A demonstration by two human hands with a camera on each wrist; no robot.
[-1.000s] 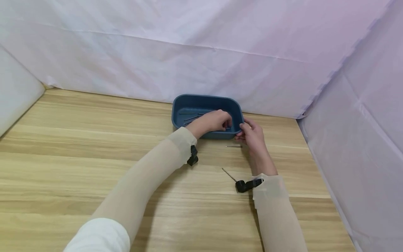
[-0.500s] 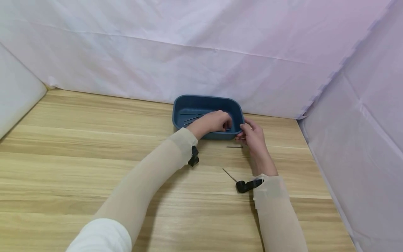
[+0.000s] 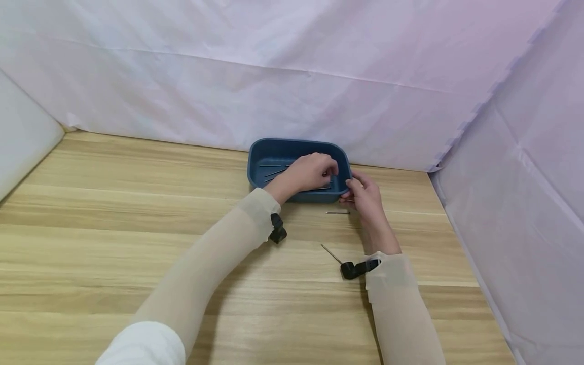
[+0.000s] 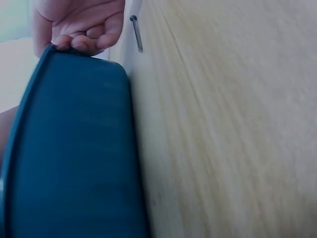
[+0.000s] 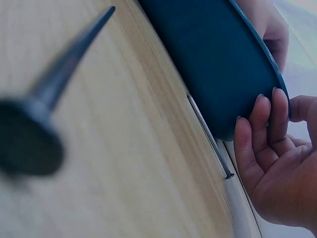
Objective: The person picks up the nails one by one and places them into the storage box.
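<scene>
The right hand [image 5: 277, 158] is gripping the near right corner of the blue tray [image 3: 274, 152], fingers curling on its outer wall and thumb over the rim, as the right wrist view is showing up close. The left hand [image 3: 310, 172] is reaching down inside the tray with fingers curling over the nails [image 3: 274, 172] there; whether it is pinching one cannot be told. One nail [image 3: 337, 213] is lying on the surface [image 3: 114, 228] just in front of the tray, another nail [image 3: 330, 253] farther toward the person.

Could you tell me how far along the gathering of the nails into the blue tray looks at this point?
Partly done. Several nails already lie inside the blue tray. In hand: the left hand reaches into the tray with its fingers curled, though what it pinches is hidden, while the right hand grips the tray's near corner. Left: one nail on the table beside the tray, and another nail nearer the right wrist.
</scene>
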